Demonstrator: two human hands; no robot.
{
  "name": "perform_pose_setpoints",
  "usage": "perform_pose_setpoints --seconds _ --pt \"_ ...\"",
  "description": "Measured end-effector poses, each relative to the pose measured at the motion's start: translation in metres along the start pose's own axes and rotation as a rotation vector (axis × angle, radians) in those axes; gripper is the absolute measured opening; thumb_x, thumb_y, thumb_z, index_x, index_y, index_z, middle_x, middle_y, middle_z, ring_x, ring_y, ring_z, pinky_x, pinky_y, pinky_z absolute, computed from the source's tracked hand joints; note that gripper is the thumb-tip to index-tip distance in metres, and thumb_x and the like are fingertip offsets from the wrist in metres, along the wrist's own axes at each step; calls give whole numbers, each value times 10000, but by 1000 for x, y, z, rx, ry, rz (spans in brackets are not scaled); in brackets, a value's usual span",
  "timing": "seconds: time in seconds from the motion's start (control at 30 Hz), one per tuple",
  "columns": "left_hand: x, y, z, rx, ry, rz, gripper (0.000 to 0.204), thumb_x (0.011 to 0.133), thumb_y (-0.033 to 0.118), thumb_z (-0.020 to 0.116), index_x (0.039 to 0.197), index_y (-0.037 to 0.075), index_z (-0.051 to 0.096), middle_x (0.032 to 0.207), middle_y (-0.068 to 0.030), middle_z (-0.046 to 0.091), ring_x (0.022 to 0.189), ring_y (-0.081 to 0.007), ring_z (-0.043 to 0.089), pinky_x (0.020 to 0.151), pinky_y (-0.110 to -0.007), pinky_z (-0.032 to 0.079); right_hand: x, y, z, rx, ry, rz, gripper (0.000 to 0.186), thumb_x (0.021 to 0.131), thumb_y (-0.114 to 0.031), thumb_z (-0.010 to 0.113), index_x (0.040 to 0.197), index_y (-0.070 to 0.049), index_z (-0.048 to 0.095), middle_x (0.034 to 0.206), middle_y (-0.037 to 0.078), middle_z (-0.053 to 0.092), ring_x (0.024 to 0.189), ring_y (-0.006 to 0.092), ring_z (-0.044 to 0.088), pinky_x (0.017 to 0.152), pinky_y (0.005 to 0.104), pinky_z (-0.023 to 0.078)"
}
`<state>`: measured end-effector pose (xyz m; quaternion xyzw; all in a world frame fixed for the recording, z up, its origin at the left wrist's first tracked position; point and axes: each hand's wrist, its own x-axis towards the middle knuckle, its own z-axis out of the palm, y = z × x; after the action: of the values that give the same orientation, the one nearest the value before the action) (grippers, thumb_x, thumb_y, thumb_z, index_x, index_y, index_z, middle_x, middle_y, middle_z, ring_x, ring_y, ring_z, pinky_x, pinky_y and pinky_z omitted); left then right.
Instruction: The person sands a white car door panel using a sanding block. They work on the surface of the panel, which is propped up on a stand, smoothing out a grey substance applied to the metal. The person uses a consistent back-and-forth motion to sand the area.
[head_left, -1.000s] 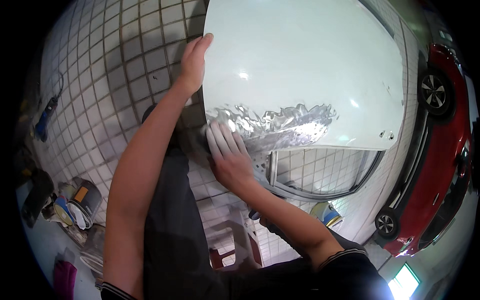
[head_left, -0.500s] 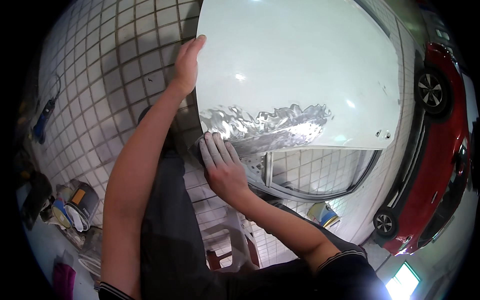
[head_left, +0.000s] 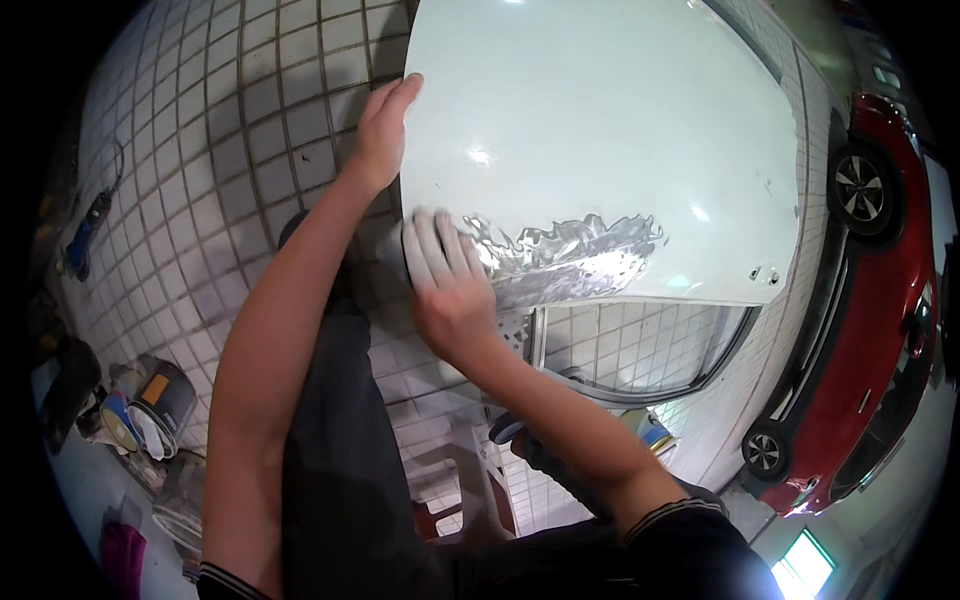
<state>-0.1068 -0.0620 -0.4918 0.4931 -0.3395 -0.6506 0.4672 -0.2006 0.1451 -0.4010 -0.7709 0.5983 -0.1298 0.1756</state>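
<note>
Higher on the white car door [head_left: 600,130], the right hand [head_left: 450,280] has slid up from the window side since the earlier frame. Far left, a blue-and-black tool [head_left: 87,235] lies on the tiled floor [head_left: 200,240], with a dark can [head_left: 165,395] nearer the person. Next, the left hand [head_left: 385,130] lies along the door's left edge, fingers close together; I cannot tell whether they curl beneath. Rightward, the right hand lies flat, its blurred fingers outstretched over the door's left end; whether anything is under them, I cannot tell. A ragged bare-metal patch [head_left: 570,255] extends right above the window frame [head_left: 660,393]. Far right stands 1 red car [head_left: 860,340].
</note>
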Motion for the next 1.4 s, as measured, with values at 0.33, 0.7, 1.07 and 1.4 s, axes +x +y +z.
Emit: perform_pose_setpoints --seconds 0.33,0.7,1.07,1.4 --pt "9 -9 -8 24 -98 8 574 1029 468 609 1218 -72 663 1216 -107 623 1186 -180 516 1079 -311 377 -5 1 -7 -42 -117 -88 644 880 -115 555 1482 101 475 1581 251 452 1505 391 395 1228 498 314" --pt "0 3 4 -12 -119 46 474 1060 392 575 990 -73 633 945 -21 582 949 -142 486 932 -300 408 -52 -7 -5 -25 -196 -65 610 905 -92 506 1477 116 469 1557 276 476 1482 406 434 1197 512 363" --pt "-1 3 0 75 -68 -29 547 1053 405 610 1348 -56 612 1333 -99 612 1267 -162 535 1129 -300 368 -39 -20 0 41 -181 30 630 885 -75 519 1475 138 454 1558 286 463 1499 410 400 1230 504 315" --pt "-6 8 7 23 -52 -61 544 1053 407 607 1343 -52 612 1264 -74 649 1237 -149 537 1126 -293 361 -6 -22 0 89 -88 59 643 875 -70 521 1484 123 453 1585 271 441 1513 407 381 1237 518 292"
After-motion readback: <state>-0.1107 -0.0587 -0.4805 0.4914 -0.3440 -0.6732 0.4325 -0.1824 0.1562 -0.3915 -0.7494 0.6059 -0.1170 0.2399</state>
